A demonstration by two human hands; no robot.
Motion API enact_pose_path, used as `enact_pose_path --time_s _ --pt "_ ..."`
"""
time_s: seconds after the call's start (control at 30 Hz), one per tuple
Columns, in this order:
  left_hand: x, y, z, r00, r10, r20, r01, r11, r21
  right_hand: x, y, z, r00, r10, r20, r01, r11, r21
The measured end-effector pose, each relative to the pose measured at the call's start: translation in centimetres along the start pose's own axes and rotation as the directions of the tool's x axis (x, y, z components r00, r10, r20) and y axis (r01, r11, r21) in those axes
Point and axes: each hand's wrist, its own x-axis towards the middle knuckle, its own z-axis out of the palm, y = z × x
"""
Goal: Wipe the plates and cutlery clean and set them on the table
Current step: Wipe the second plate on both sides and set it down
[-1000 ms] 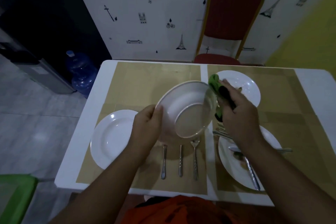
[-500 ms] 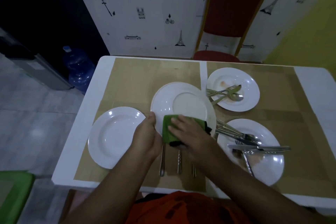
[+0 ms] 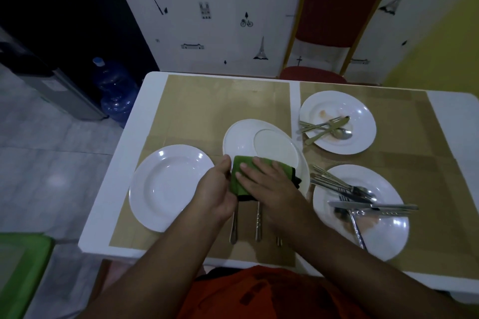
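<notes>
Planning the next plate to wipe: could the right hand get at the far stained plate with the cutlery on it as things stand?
Probably yes, once freed. The right hand is pressing the green cloth on the held plate, but nothing stands between it and the far stained plate, which lies open on the mat.
</notes>
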Motion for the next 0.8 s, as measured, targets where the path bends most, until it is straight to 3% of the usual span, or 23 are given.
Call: enact_pose_path --time_s 0.17,0.3,0.5,0.63,0.7,0.8 --pt "0.1 0.0 -0.9 0.997 0.058 -0.048 -0.061 0.995 -0.075 -2.3 0.9 -1.3 0.996 -0.063 0.058 0.064 0.998 -0.019" --pt "0.3 0.0 -1.5 0.991 0.113 -0.07 -0.121 0.983 -0.139 -3.8 1.3 -2.0 0.997 -0.028 0.071 0.025 0.999 0.037" --pt "0.0 0.1 -1.1 0.998 0.061 -0.018 -0.063 0.992 -0.107 -0.4 -0.1 -0.8 0.996 -0.076 0.054 0.071 0.994 0.082" --pt "0.5 1.3 -1.7 0.99 0.121 -0.078 -0.134 0.97 -0.204 -2.8 1.9 -1.3 0.992 -0.107 0.066 0.101 0.991 0.082" --pt "0.4 1.5 -2.2 0.988 0.124 -0.094 -0.142 0.965 -0.22 -4.0 3.1 -1.9 0.998 -0.009 0.055 0.0 0.988 0.156" --pt "0.3 1.3 -2.9 0.99 0.115 -0.08 -0.128 0.973 -0.191 -3.8 4.2 -2.8 0.954 0.299 0.016 -0.288 0.901 0.325"
